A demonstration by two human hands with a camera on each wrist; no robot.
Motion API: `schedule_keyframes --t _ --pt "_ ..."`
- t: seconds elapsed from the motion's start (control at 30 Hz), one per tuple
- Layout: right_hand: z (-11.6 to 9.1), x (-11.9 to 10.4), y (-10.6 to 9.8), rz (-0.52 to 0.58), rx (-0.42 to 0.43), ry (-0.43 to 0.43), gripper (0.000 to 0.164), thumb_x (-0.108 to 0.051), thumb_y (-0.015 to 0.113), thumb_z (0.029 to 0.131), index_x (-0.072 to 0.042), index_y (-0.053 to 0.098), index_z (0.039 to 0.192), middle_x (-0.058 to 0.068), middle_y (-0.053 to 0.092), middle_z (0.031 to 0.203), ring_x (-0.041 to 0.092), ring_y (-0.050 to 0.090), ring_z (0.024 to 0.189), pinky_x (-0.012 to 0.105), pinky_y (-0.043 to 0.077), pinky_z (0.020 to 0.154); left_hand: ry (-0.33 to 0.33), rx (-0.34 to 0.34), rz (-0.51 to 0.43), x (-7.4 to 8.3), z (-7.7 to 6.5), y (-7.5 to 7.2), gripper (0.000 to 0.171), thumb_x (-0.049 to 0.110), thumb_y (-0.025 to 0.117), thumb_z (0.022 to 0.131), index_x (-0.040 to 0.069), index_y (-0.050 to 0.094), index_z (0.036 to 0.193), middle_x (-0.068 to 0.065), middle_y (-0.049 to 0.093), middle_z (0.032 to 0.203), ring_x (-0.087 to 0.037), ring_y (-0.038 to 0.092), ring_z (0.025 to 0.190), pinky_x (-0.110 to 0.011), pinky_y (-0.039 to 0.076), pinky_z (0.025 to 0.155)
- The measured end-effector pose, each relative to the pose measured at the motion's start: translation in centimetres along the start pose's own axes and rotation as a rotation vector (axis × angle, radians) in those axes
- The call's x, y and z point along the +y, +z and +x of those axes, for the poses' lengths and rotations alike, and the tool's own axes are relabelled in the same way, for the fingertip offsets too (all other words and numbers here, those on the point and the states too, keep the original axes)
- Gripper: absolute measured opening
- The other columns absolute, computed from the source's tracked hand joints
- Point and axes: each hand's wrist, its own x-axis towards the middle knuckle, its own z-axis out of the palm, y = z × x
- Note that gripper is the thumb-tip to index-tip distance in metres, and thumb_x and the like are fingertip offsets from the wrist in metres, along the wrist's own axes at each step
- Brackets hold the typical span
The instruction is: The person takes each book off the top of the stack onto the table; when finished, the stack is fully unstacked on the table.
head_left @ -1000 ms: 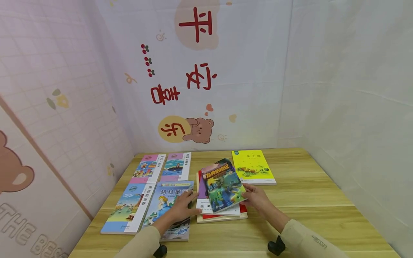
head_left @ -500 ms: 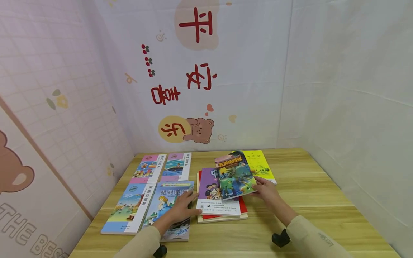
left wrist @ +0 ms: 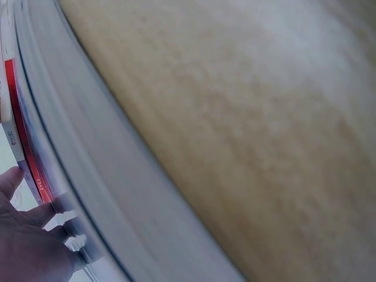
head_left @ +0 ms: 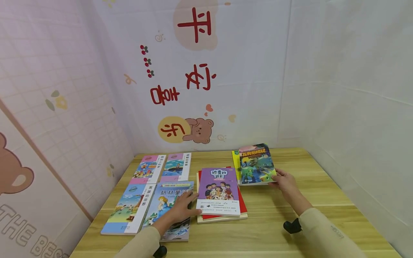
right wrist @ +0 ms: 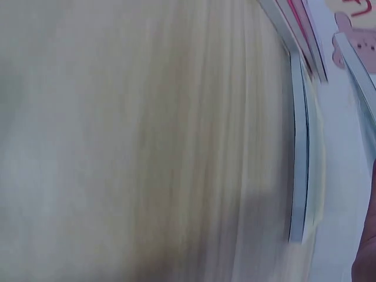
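Observation:
My right hand (head_left: 287,184) grips the lower right corner of a dinosaur-covered book (head_left: 256,165). That book hangs over a yellow book (head_left: 236,163), hiding most of it. In the right wrist view, a gap separates the raised book (right wrist: 355,67) from the book lying on the table (right wrist: 298,158). My left hand (head_left: 182,208) rests on a blue fairy-tale book (head_left: 161,202), fingers spread. Its fingertips reach the left edge of a stack, where a purple book (head_left: 216,191) tops a red book (head_left: 242,206) and a cream-edged one. The left wrist view shows the fingers (left wrist: 38,214) beside the stack.
Three white-spined picture books lie left on the wooden table (head_left: 309,222): one blue (head_left: 124,211), two pink (head_left: 145,170), the other pink book (head_left: 175,166) beside it. Pale fabric walls (head_left: 245,71) enclose the table at the back and sides.
My right hand has carried the dinosaur book from above the stack rightward and away, over the yellow book. The purple book's cover is now uncovered. My left hand has stayed in place.

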Motion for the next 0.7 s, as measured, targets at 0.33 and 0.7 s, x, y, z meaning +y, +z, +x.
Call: schedule_keyframes --t 0.33,0.7 --pt "1.9 -0.7 -5.0 -0.079 0.029 -0.029 0.064 -0.005 0.047 0.104 0.005 0.011 0.156 0.029 0.008 0.16 0.0 0.065 0.079 0.033 0.055 0.088 0.012 -0.012 0.0 0.0 0.0 -0.4 0.076 0.042 0.069 0.092 0.007 0.039 0.153 -0.029 0.023 0.157 -0.053 0.01 0.144 -0.072 0.002 0.11" --pt "2.9 -1.2 -9.9 -0.159 0.098 -0.019 0.062 -0.003 0.045 0.102 0.007 0.013 0.155 0.033 0.009 0.157 0.001 0.063 0.073 0.031 0.057 0.08 0.013 -0.021 0.013 -0.2 0.2 -0.2 0.076 0.043 0.069 0.092 0.008 0.039 0.152 -0.028 0.024 0.157 -0.053 0.012 0.144 -0.072 0.004 0.11"
